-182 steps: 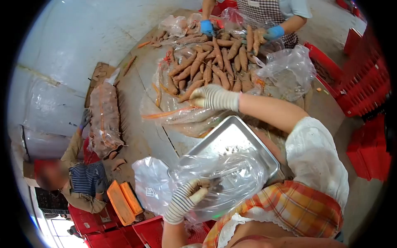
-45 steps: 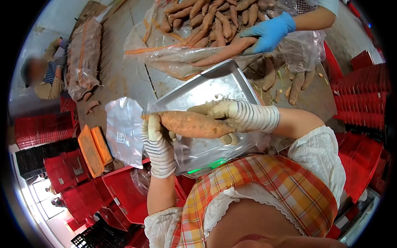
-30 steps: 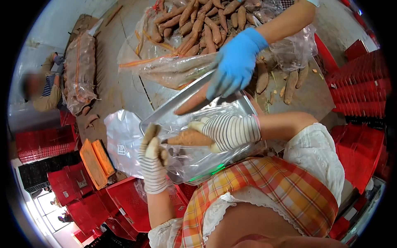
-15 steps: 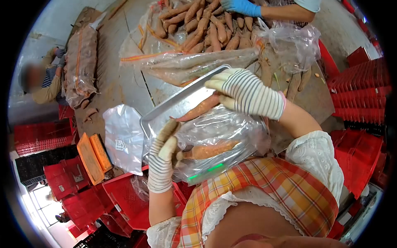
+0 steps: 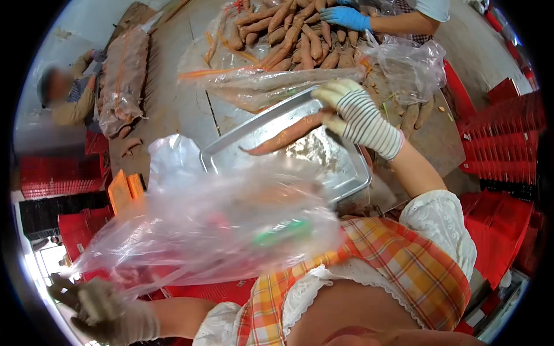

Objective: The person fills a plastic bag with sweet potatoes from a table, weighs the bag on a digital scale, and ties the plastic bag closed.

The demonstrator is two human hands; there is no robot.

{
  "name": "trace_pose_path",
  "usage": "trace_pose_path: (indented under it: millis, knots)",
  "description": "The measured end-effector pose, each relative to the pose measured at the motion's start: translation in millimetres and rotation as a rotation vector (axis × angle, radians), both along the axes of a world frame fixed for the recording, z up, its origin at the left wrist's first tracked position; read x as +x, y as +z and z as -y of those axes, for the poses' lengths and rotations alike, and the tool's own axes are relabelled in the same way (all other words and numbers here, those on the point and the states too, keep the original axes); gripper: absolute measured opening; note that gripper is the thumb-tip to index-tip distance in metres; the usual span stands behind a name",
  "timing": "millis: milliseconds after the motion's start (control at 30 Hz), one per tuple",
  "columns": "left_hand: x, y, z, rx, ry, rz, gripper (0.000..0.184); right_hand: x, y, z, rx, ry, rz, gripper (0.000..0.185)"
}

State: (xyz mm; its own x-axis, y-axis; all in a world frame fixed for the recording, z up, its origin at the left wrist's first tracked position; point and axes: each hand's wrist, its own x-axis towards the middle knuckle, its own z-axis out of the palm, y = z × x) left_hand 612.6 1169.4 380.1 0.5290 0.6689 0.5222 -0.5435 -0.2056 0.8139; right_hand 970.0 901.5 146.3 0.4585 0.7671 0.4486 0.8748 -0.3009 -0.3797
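Right hand [image 5: 362, 118], centre right of frame: thumb and fingers pinch the upper end of a sweet potato [image 5: 288, 134], which slants over the metal tray [image 5: 340, 173], mid-frame; whether its tip touches the metal, cannot tell. Left hand [image 5: 109, 314], lower left: fingers part-curled at the edge of a clear plastic bag [image 5: 231, 230] — blurred, pinch not confirmed. Bag spreads across lower centre, an orange shape blurred inside. Step in hand, judged: handling one root alongside the bag. Next move calls for a firm right pinch — and film kept clear of the root.
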Motion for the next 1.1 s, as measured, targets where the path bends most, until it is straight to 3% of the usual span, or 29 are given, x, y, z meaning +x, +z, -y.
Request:
trace_pose_path:
  millis: [33,100,133,167,233,300,367,433,500,533,600,700,767,800,933,967,1067,1100]
  knots:
    - [-18.0,20.8,-2.3,0.05,0.044,0.002,0.06,0.5,0.7,2.8,0.087,-0.023,-0.014,0.04]
    - [-31.9,44.9,1.2,0.117,-0.151,0.077,0.062,-3.1,7.3,6.2,0.143,-0.038,-0.046,0.038]
    - [-20.1,52.0,13.5,0.211,0.216,0.221,0.063,-7.1,9.7,7.9,0.161,-0.049,-0.082,0.037]
    - [-26.3,69.4,8.9,0.209,0.242,0.222,0.063,-11.3,11.8,10.5,0.155,-0.024,-0.08,0.037]
    - [-58.7,110.0,-19.5,0.403,-0.182,-0.025,0.066,-20.0,13.3,14.7,0.163,-0.01,-0.182,0.037]
    - [-63.1,109.9,-24.7,0.981,-0.105,-0.194,0.054,-27.1,12.6,17.2,0.135,0.009,-0.111,0.037]
    - [-39.9,91.7,-19.2,1.543,0.46,-0.331,0.038,-31.3,13.1,16.9,0.101,-0.007,0.001,0.037]
    - [-36.5,87.8,-6.2,1.178,0.389,-0.441,0.034,-32.0,12.2,19.5,0.067,-0.006,-0.035,0.037]
    - [-30.7,79.5,-5.5,0.873,0.608,-0.436,0.036,-33.1,13.5,19.0,0.04,-0.001,-0.057,0.038]
    - [-31.4,78.8,-3.4,0.948,0.789,-0.541,0.038,-32.7,13.2,18.7,0.026,0.001,-0.049,0.038]
    - [-32.2,75.6,-0.8,0.909,0.882,-0.553,0.037,-30.4,11.6,16.2,0.009,0.01,-0.027,0.039]
    - [-43.5,84.9,-1.1,0.764,0.86,-0.596,0.038,-27.0,10.2,9.3,-0.008,0.025,-0.085,0.039]
    - [-55.2,90.3,-8.5,0.766,0.859,-0.595,0.037,-26.3,13.6,2.8,-0.044,0.055,-0.046,0.039]
    - [-72.4,67.3,-13.2,0.769,0.85,-0.557,0.037,-32.6,2.3,-0.1,-0.072,0.061,0.019,0.04]
    - [-70.7,86.0,-3.0,0.781,0.859,-0.608,0.035,-40.8,13.9,-15.9,-0.181,0.101,-0.047,0.042]
    - [-73.2,87.2,-8.2,1.043,0.763,-0.555,0.035,-41.1,8.0,-18.5,-0.116,0.155,-0.009,0.041]
    - [-70.5,75.3,1.8,1.035,0.603,-0.307,0.036,-44.7,-12.8,-30.3,-0.259,0.181,0.128,0.042]
    - [-65.6,82.6,12.3,0.768,0.424,-0.287,0.037,-46.5,-16.4,-33.1,-0.289,0.17,0.156,0.043]
